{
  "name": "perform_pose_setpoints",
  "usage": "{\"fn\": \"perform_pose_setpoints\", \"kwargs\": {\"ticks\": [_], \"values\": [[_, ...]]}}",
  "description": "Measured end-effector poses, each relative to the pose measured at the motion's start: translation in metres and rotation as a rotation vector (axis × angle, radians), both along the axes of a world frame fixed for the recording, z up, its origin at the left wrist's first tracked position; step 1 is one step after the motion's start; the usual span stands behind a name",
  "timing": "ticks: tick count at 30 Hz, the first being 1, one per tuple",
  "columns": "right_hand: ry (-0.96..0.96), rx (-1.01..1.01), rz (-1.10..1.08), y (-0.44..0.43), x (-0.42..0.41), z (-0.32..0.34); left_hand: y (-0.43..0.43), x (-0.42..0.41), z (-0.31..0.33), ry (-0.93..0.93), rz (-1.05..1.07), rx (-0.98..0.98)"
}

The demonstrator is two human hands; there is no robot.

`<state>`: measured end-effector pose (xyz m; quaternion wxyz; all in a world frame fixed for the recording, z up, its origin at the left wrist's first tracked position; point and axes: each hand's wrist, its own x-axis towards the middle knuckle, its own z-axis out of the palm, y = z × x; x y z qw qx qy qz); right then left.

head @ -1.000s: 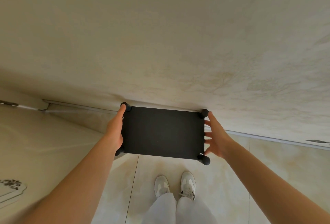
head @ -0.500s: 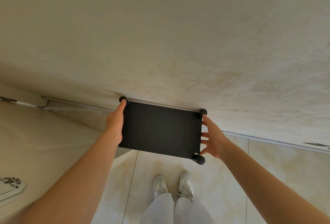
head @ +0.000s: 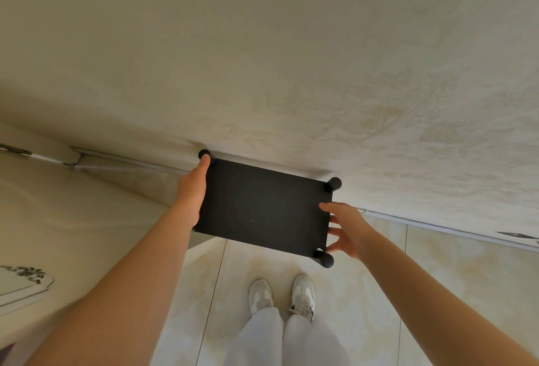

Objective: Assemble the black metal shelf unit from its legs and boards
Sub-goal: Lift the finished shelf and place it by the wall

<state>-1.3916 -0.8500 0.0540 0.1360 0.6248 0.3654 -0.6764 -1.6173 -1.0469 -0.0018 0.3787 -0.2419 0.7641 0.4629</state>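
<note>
The black shelf unit (head: 262,205) stands against the wall, seen from above as a flat black top board with round black caps at its corners. My left hand (head: 191,187) lies flat along the board's left edge, its fingertips by the far left cap (head: 204,155). My right hand (head: 344,227) is at the right edge with fingers spread, the thumb on top of the board and the other fingers at its side, between the far right cap (head: 333,184) and the near right cap (head: 324,259). The legs and lower boards are hidden under the top.
A beige marbled wall (head: 291,73) rises right behind the shelf. A pale cabinet surface (head: 73,219) is on the left with an ornate white item (head: 23,281) at its edge. My feet in white shoes (head: 281,297) stand on the tiled floor just before the shelf.
The shelf top has shifted left and turned slightly, so its right end sits nearer to me. My right thumb now lies on the board's top.
</note>
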Motion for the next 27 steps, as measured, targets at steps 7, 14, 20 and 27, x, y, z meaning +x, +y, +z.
{"fn": "perform_pose_setpoints", "kwargs": {"ticks": [7,14,20,27], "values": [[0.042,-0.026,0.027,-0.011,0.005,-0.003,-0.013,0.017,-0.006,0.03,0.07,0.032],[0.068,-0.014,0.009,-0.008,0.009,-0.008,-0.01,0.017,-0.006,0.054,0.11,0.026],[0.073,-0.018,0.017,-0.008,0.009,-0.01,-0.011,0.021,-0.005,0.077,0.112,0.023],[0.083,-0.014,0.084,-0.005,0.015,-0.009,-0.008,0.025,0.002,0.116,-0.009,-0.011]]}}
